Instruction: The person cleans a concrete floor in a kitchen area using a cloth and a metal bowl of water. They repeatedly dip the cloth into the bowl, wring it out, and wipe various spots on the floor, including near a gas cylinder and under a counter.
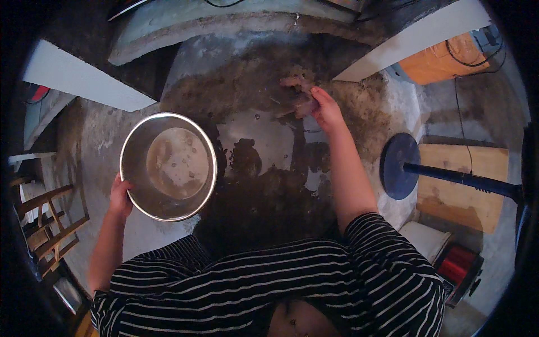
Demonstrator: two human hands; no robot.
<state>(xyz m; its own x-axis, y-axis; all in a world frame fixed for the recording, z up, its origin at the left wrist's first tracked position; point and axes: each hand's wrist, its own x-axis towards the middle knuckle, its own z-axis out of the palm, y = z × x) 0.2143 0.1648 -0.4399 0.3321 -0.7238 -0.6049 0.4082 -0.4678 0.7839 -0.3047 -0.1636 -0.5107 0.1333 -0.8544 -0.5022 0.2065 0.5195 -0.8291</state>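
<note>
A round stainless steel basin is tipped so that I look into it; drops or wet marks show on its bottom. My left hand grips its near left rim, with the thumb over the edge. Farther forward and to the right, my right hand pinches a limp, translucent, pinkish-grey thing. Its shape is ragged and blurred, and I cannot tell whether it is thin plastic, cloth or something else. Beneath both hands lies a dark, wet concrete floor with shiny reflections.
A dark blue round base with a pole stands at right, before a wooden board. Pale pillars rise at front left and front right. A concrete ledge crosses ahead. A wooden rack is at far left.
</note>
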